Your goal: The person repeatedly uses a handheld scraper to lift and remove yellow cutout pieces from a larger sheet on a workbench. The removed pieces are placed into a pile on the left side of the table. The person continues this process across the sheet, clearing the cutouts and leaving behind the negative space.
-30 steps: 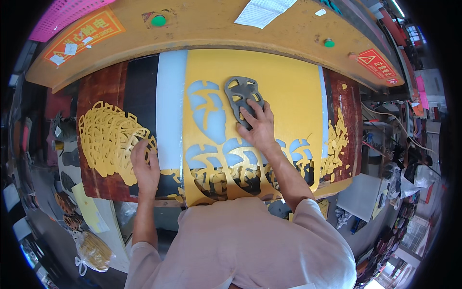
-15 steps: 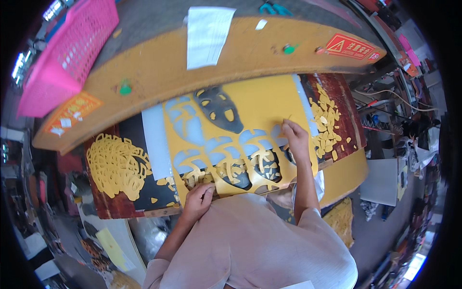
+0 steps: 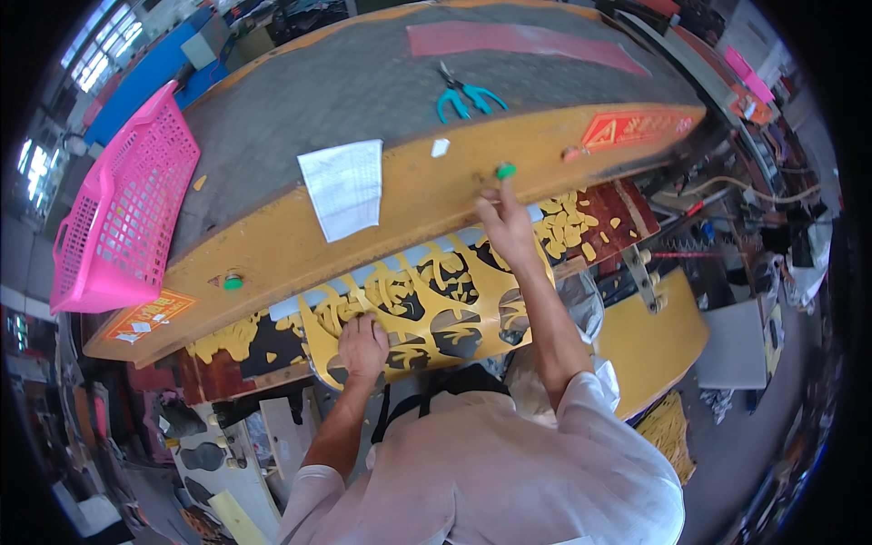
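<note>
Right hand: point(image 3: 505, 222) fingers extended, index tip touching the green button point(image 3: 505, 170) at 12 o'clock, gripping nothing.
Left hand: point(image 3: 361, 343) pressed flat, released, on the yellow cut-out sheet point(image 3: 427, 300).
Sheet: long axis 8-to-2 o'clock under the yellow press head point(image 3: 272, 250).

White short-sleeved shirt, loose and lightly creased across the shoulders; the sleeves end above the elbows, well back from each hand. A dark strap or apron neck shows at the collar, between the shoulders. Forearms bare from sleeve hem to wrist. Left hand point(image 3: 362, 345) and right hand point(image 3: 505, 223) both bare: no gloves, and no rings, watch or wristband that can be made out.
</note>
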Tool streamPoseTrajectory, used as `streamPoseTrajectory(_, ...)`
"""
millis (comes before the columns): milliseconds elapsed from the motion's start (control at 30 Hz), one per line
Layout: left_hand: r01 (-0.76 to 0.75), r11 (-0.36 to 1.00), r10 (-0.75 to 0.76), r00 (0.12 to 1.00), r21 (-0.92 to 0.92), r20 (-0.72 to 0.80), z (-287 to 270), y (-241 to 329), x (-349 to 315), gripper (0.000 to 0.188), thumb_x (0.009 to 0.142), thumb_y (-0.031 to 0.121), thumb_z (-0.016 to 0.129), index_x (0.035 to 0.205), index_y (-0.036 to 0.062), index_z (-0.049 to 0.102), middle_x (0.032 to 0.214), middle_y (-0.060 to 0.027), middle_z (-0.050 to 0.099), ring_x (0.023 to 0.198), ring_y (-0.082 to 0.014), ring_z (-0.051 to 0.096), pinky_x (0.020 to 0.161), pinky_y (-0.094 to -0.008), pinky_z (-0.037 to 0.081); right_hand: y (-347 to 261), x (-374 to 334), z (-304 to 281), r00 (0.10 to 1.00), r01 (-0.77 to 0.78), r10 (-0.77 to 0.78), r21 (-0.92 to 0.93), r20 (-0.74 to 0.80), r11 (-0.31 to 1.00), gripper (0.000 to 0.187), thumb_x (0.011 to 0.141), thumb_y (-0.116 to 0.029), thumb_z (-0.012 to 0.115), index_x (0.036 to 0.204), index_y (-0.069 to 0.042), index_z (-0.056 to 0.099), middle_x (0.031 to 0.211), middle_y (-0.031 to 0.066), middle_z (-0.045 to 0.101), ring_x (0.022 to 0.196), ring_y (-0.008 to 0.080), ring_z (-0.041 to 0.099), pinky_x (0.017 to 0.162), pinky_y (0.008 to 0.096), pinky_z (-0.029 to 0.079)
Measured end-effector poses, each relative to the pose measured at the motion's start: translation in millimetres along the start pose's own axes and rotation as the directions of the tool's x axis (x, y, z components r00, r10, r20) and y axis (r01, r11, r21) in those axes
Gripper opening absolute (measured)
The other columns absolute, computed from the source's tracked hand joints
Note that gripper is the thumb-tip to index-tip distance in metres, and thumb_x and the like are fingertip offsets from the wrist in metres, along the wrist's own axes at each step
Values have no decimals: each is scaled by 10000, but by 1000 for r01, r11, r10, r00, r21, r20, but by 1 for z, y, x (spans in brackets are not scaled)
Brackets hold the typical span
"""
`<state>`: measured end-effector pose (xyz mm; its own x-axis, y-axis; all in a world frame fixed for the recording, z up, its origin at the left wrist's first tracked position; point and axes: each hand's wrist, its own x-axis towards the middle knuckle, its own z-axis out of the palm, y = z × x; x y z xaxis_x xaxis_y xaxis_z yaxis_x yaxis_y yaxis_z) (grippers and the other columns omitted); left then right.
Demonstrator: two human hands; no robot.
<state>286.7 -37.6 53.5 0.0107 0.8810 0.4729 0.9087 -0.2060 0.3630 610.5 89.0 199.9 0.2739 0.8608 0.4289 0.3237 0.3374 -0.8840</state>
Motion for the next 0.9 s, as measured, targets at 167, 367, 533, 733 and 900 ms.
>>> streamPoseTrajectory(167, -38, 999, 38, 999, 24, 10, 6, -65, 32, 186, 887, 168, 660, 1052, 110, 724, 922, -120, 692, 886, -362, 661, 797, -500, 546, 45, -82, 54, 965, 90, 7, -355, 263, 931, 472, 1001, -184, 685, 1433, 1, 648, 1037, 225, 730, 937, 393, 721, 839, 469, 595)
streamPoseTrajectory(367, -36, 998, 40, 997, 58, -72, 18, -67, 24, 176, 864, 135, 659, 1027, 112, 724, 890, -96, 692, 809, -339, 642, 743, -476, 539, 101, -141, 75, 833, 507, -288, -445, 472, 738, 171, 936, -246, 766, 976, -90, 823, 958, 58, 730, 1064, 318, 611, 994, 469, 462)
streamPoseTrajectory(533, -61, 995, 64, 997, 74, -44, 20, -77, 16, 182, 858, 129, 664, 1028, 113, 727, 882, -102, 696, 820, -340, 651, 753, -467, 546, 95, -155, 82, 852, 471, -288, -402, 436, 785, 118, 922, -200, 784, 945, -89, 816, 918, 68, 708, 1019, 334, 618, 962, 487, 468)
streamPoseTrajectory(733, -47, 997, 51, 996, 63, -69, 45, -94, -4, 221, 851, 125, 662, 1057, 113, 740, 880, -100, 690, 825, -339, 651, 767, -468, 549, 127, -169, 85, 862, 445, -269, -388, 429, 807, 122, 927, -190, 786, 941, -73, 817, 893, 78, 727, 982, 326, 644, 935, 463, 495)
streamPoseTrajectory(900, 54, 998, -58, 991, 32, 118, 46, -117, 9, 253, 851, 127, 675, 1093, 85, 740, 905, -130, 677, 835, -353, 639, 779, -480, 536, 139, -160, 121, 852, 319, -32, -470, 522, 823, 104, 912, -177, 789, 927, -79, 822, 894, 80, 744, 967, 329, 657, 918, 464, 515)
